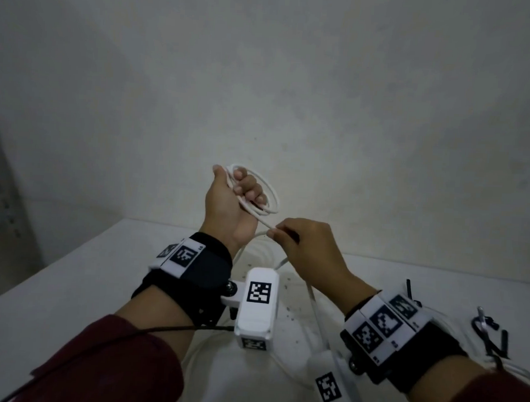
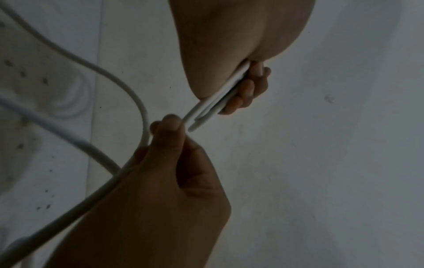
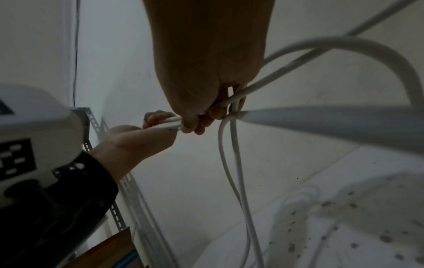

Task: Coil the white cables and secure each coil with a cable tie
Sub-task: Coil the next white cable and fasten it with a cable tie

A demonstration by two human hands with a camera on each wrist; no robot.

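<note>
A: While the white, speckled table (image 1: 69, 282) carries the slack, the left hand (image 1: 229, 205) is up high, fingers curled round a small coil of thin white round cable (image 1: 265, 194).

B: Raised, I'd say, so the loops hang free. And the right hand (image 1: 310, 249)?

A: Just below, pinching the trailing strand, likely feeding the next loop.

B: Black cable ties (image 1: 493, 338) lie by the right wrist, near for later.

A: No tie on yet.
</note>
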